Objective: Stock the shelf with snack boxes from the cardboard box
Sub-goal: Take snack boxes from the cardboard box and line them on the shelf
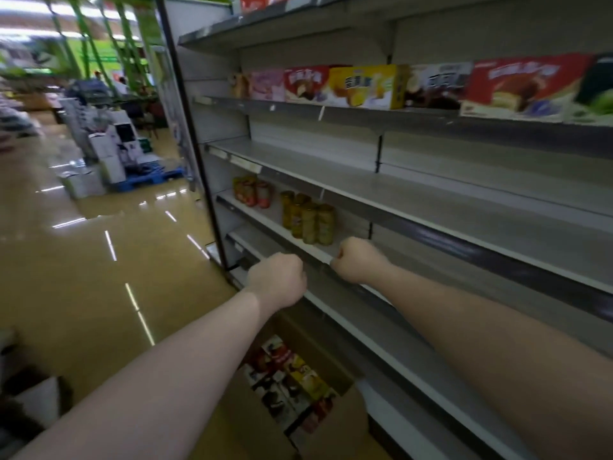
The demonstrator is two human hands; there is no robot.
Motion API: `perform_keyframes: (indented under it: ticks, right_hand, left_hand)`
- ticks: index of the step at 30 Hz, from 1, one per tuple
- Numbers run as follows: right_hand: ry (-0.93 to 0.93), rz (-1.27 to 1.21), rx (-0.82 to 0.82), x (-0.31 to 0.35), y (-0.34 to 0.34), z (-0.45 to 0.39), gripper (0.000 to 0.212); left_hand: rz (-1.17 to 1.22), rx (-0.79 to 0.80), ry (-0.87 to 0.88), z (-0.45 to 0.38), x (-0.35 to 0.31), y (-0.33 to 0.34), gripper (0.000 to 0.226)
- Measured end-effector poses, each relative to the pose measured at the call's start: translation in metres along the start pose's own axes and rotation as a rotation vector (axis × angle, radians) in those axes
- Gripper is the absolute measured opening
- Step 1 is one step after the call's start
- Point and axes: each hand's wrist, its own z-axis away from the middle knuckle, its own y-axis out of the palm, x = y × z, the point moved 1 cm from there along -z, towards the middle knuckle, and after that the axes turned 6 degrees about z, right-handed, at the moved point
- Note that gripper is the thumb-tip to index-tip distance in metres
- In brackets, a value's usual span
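Grey metal shelf (431, 207): I saw its tiers run from near right to far left, most of them bare, their front edges slanting across my view.
Left hand (277, 280): I held it out with fingers curled into a fist, gripping nothing, just off the front edge of a lower tier.
Right hand (356, 260): it was curled too, knuckles against the tier's front edge; I could not tell whether it pinched the rail.
Cardboard box (335, 423): it stood open on the floor below my arms, close against the shelf base.
Snack boxes in it (288, 376): red, yellow and dark packs stood packed on end; I could not read their print.
Stocked row (365, 86): pink, red and yellow snack boxes lined an upper tier; the lettering was blurred past reading.
Jars (308, 220): yellow ones stood just far of my right hand.
Open room: the glossy tan floor (83, 260) lay wide on the left, a blue pallet (149, 179) far off.
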Motion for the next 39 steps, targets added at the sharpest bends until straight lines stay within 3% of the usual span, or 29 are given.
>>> perform_keyframes:
  ticks: [10, 15, 18, 20, 26, 30, 35, 39]
  right_hand:
    - [0.019, -0.017, 0.224, 0.076, 0.092, -0.205, 0.022]
    - [0.189, -0.137, 0.263, 0.086, 0.138, -0.265, 0.035]
    - [0.360, -0.262, 0.261, 0.085, 0.186, -0.298, 0.026]
    - [0.455, -0.251, 0.288, 0.081, 0.213, -0.309, 0.024]
    - [0.760, -0.251, 0.380, 0.073, 0.315, -0.335, 0.031]
    - [0.874, -0.261, 0.435, 0.058, 0.373, -0.329, 0.023]
    - [1.128, -0.494, 0.323, 0.002, 0.475, -0.304, 0.033]
    - [1.249, -0.622, 0.299, -0.044, 0.575, -0.282, 0.035]
  left_hand:
    - [-0.060, 0.169, -0.148, -0.156, 0.163, 0.015, 0.030]
    - [-0.058, 0.355, -0.103, -0.229, 0.223, 0.058, 0.027]
    - [-0.029, 0.392, 0.001, -0.278, 0.267, 0.096, 0.027]
    - [0.014, 0.404, 0.031, -0.303, 0.293, 0.124, 0.031]
    - [0.126, 0.703, 0.076, -0.364, 0.362, 0.193, 0.023]
    - [0.196, 0.752, 0.092, -0.383, 0.374, 0.234, 0.015]
    - [0.272, 0.807, 0.117, -0.388, 0.361, 0.343, 0.021]
    - [0.400, 0.920, 0.014, -0.364, 0.367, 0.452, 0.016]
